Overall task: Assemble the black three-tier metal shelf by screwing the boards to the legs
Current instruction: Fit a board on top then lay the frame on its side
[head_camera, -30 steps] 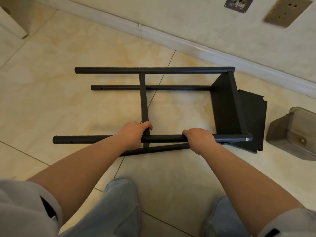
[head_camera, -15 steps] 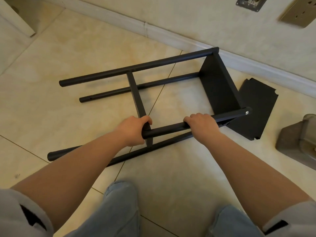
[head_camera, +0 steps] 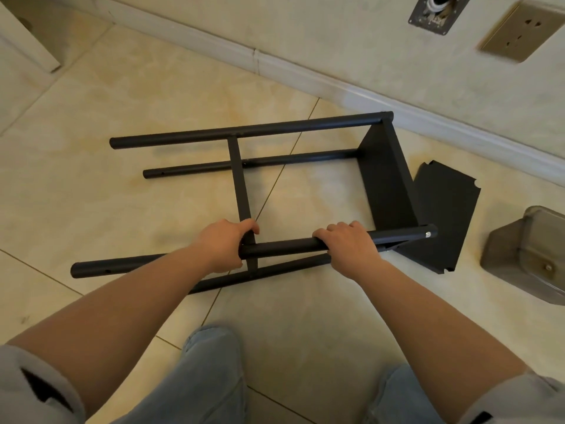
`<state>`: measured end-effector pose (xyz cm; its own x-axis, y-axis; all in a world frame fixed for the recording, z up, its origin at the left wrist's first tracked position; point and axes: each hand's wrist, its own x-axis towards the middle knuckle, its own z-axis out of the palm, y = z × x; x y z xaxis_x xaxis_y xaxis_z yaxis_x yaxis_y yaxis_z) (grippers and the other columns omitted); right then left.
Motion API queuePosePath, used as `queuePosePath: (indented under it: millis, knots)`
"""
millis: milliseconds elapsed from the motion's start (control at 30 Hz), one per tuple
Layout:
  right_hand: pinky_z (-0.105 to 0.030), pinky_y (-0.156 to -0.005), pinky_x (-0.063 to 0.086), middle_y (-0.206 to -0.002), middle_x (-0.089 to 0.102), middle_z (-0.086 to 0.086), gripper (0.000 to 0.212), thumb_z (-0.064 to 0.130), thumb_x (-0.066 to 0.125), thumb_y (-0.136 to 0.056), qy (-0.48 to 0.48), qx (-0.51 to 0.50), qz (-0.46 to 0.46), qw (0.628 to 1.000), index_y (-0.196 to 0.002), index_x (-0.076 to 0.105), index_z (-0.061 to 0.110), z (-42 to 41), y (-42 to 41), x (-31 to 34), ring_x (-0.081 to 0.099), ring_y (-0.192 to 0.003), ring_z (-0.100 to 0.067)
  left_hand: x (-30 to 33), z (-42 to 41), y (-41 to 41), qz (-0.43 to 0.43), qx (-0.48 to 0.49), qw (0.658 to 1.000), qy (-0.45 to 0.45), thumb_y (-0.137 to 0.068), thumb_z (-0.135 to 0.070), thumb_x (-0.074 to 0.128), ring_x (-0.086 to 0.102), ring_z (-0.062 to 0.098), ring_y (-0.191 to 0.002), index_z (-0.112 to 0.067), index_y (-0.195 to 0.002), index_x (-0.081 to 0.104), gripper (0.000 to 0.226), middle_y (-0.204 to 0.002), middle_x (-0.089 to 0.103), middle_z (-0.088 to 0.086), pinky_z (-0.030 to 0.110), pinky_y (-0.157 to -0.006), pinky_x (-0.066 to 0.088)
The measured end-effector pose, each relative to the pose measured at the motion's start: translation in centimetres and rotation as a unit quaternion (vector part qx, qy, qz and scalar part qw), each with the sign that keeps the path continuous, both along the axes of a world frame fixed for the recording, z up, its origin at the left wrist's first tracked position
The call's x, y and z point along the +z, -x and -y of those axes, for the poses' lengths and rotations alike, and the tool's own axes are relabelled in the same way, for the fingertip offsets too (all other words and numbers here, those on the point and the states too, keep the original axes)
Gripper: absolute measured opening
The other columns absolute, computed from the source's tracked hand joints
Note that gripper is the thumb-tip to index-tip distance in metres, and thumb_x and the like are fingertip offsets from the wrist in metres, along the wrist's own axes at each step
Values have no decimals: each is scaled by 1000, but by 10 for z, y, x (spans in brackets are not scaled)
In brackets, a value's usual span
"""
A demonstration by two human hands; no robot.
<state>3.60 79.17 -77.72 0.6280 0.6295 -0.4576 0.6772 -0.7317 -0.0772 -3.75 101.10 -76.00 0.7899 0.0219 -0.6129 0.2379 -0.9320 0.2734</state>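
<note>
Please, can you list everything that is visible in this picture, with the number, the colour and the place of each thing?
shelf frame: one, black, on its side on the floor, four legs with boards fixed across them
loose board: one, black, flat on the floor behind the frame's right end
plastic box: one, clear grey, on the floor at the right edge
floor: beige tiles
skirting: one, white, along the wall
wall socket: one, gold-coloured, upper right
wall plate: one, grey metal, top edge
left hand: grips the near upper leg
right hand: grips the same leg
</note>
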Motion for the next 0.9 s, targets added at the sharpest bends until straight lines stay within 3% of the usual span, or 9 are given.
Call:
queuePosePath:
  millis: [267,500,667,800,900]
  knots:
    - [-30,-89,37,-109,57,1,33,10,48,-92,-5,-31,-4,999,-122,49,24,10,1,-6,52,-99,-18,-14,14,11,42,-32,997,-63,-87,-22,64,60,20,-95,-29,-139,32,62,-114,61,4,31,-81,53]
    - [-28,-85,39,-114,54,0,29,23,47,-96,-18,-46,-31,998,-125,49,20,25,-3,-2,48,-103,-18,-1,31,-1,52,-165,955,-241,-89,-55,51,50,15,-82,-19,-121,50,49,-99,57,1,26,-61,39]
    - [-30,-87,43,-117,52,-1,30,23,43,-99,-9,-28,-35,999,-129,46,20,45,-14,4,48,-104,-18,-2,62,-7,109,-284,913,-272,-96,-36,51,43,20,-100,-11,-117,58,34,-115,46,5,28,-71,37]
    - [-32,-94,46,-130,47,0,40,18,43,-98,-6,-30,-31,999,-138,36,19,69,-18,5,45,-115,-18,-4,86,-19,120,-261,938,-193,-98,-23,44,52,20,-99,-11,-126,49,31,-114,52,6,29,-73,40]
    - [-29,-105,34,-144,36,0,50,19,40,-100,-23,-47,-21,998,-147,23,17,86,-15,-1,34,-131,-18,-5,117,-33,117,-244,954,-130,-98,-12,40,55,23,-102,-9,-136,37,38,-120,51,8,32,-74,44]
